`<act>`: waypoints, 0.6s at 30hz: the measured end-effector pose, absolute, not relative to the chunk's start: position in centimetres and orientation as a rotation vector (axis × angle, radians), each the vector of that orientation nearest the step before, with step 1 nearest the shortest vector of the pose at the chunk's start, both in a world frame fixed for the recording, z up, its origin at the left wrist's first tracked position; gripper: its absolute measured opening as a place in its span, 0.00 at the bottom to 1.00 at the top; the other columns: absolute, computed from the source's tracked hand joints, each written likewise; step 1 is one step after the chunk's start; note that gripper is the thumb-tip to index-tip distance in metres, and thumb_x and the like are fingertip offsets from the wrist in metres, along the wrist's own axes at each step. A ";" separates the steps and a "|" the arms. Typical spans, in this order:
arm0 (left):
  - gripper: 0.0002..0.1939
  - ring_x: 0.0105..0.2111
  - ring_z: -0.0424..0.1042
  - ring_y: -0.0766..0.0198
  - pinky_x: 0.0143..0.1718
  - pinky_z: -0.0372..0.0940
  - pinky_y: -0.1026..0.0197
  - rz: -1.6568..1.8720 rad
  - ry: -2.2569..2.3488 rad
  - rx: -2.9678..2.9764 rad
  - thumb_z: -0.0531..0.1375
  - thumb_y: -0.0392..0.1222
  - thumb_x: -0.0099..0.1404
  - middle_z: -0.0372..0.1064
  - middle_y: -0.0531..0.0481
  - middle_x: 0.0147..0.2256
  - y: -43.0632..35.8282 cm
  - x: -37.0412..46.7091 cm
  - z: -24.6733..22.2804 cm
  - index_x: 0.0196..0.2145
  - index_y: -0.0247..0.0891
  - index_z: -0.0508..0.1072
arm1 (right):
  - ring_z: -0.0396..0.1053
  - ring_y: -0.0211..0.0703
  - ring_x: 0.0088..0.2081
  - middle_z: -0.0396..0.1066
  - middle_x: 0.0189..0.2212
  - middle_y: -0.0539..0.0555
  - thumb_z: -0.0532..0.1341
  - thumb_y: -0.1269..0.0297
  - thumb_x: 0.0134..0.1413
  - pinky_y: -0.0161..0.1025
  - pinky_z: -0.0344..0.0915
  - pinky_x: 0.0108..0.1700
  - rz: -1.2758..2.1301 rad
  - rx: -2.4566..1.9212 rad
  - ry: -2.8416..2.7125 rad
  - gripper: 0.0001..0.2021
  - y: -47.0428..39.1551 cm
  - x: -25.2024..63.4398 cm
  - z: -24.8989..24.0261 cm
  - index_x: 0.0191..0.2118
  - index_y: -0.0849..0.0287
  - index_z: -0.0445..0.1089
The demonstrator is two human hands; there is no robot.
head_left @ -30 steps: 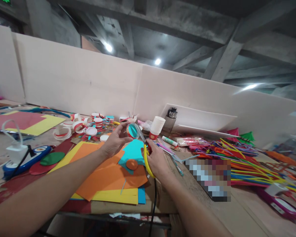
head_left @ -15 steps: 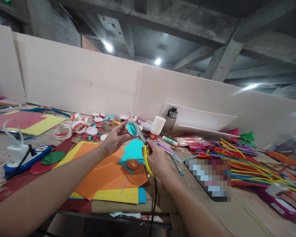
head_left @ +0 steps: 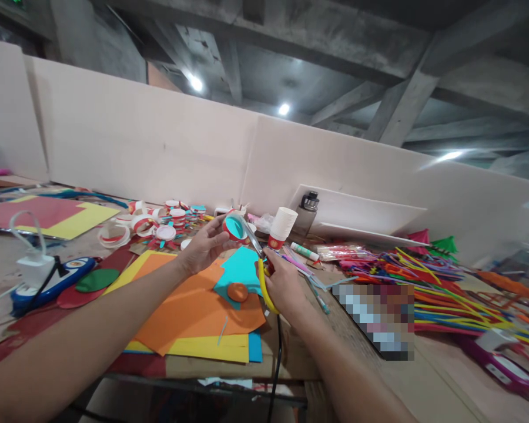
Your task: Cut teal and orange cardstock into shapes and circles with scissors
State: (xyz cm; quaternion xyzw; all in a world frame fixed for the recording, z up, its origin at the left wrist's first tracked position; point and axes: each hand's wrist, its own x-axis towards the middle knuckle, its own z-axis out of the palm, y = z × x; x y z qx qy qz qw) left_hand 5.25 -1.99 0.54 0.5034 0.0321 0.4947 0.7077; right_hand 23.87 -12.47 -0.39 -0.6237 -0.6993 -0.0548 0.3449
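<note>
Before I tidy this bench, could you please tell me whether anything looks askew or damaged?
The turquoise sheet lies askew on the orange paper, its left edge jagged. Beyond the left hand, red-and-white cup pieces sit jumbled, some tipped sideways.

A bottle [head_left: 307, 218] stands before a white board [head_left: 361, 210]. Rightward lies a heap of pipe cleaners [head_left: 436, 294], a purple power strip [head_left: 502, 371] near it. Leftward, a green disc [head_left: 97, 281] overlaps a red disc [head_left: 73, 299] beside a blue power strip [head_left: 77, 269].
</note>
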 end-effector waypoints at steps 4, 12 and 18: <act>0.22 0.41 0.73 0.60 0.39 0.71 0.62 1.058 0.074 1.146 0.66 0.37 0.55 0.72 0.44 0.45 -1.9 5.2 0.4 0.49 0.37 0.70 | 0.67 0.44 0.32 0.72 0.35 0.57 0.56 0.65 0.56 0.37 0.60 0.35 -0.220 -1.634 -1.816 0.17 -12.2 24.1 -0.6 0.50 0.59 0.67; 0.22 0.37 0.74 0.61 0.37 0.71 0.62 1.027 0.062 1.182 0.68 0.39 0.53 0.73 0.45 0.40 -1.7 5.2 0.3 0.47 0.36 0.72 | 0.68 0.47 0.36 0.73 0.38 0.59 0.57 0.67 0.53 0.38 0.60 0.36 -0.285 -1.689 -1.841 0.20 -12.1 24.4 -0.7 0.53 0.59 0.66; 0.22 0.36 0.74 0.62 0.35 0.71 0.64 1.017 0.065 1.178 0.69 0.41 0.52 0.73 0.45 0.39 -1.6 5.1 0.6 0.45 0.35 0.73 | 0.69 0.47 0.36 0.74 0.39 0.59 0.56 0.68 0.54 0.37 0.59 0.34 -0.301 -1.688 -1.860 0.19 -12.2 24.5 -0.7 0.52 0.58 0.66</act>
